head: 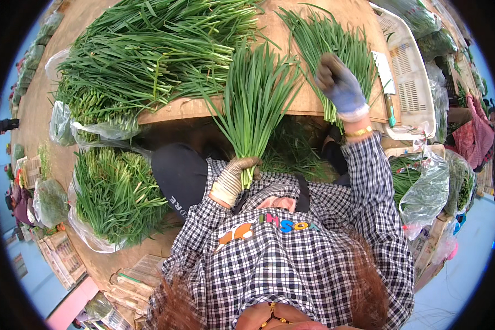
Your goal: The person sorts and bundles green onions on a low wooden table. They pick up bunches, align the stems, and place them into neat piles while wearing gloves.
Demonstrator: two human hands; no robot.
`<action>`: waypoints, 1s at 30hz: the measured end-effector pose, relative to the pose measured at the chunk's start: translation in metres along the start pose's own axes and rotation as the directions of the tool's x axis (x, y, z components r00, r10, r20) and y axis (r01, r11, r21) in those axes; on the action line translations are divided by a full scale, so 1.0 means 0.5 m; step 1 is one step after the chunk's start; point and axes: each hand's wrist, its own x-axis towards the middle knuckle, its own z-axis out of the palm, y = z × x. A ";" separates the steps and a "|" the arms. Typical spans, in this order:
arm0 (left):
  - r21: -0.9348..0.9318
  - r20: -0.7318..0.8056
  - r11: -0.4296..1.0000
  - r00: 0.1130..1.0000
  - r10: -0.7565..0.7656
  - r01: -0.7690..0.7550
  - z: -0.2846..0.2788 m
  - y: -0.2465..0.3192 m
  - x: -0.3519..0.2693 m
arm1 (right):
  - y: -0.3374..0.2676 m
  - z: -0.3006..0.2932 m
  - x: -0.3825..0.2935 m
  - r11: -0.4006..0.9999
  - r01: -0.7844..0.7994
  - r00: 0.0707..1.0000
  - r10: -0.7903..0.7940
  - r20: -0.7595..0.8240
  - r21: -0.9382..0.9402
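Observation:
My left hand (237,175), in a soiled white glove, grips a bunch of garlic chives (251,107) near its pale stem ends. The leaves fan away from me over the front edge of the wooden board (189,108). My right hand (340,82), in a blue and white glove with dark, dirty fingers, is raised at the right with its fingers curled in. No thing shows in it. Below it in the picture lies a second, loose bunch of chives (313,45) on the board, partly hidden by the hand. A large heap of chives (148,62) covers the board's left side.
A broad-bladed knife (384,76) with a green and white handle lies by the board's right edge. Beyond it stands a white plastic crate (412,82). Bagged chives (111,194) sit at my left, and a clear plastic bag (427,189) at my right. Leaf scraps litter the floor.

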 end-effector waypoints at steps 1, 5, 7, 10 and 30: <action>-0.025 -0.003 0.999 0.999 -0.035 0.035 -0.004 0.003 0.001 | -0.018 -0.008 -0.037 0.935 0.186 0.969 -0.123 0.214 -0.301; -0.150 0.119 0.981 0.987 -0.110 0.127 -0.008 0.005 0.001 | 0.033 0.023 -0.132 0.209 -0.091 0.780 0.622 0.060 -0.974; -0.218 0.164 0.969 0.983 -0.085 0.120 -0.003 0.007 -0.001 | 0.101 0.062 -0.155 0.005 -0.218 0.824 0.537 -0.181 -0.976; -0.141 0.153 0.984 0.984 -0.087 0.109 0.020 0.008 -0.013 | 0.186 0.114 -0.167 0.713 -0.589 0.787 0.613 -0.069 -0.382; 0.055 0.057 0.997 0.997 -0.051 0.048 0.001 -0.010 0.017 | 0.182 0.079 -0.119 0.437 0.056 0.898 -0.415 -0.146 -0.898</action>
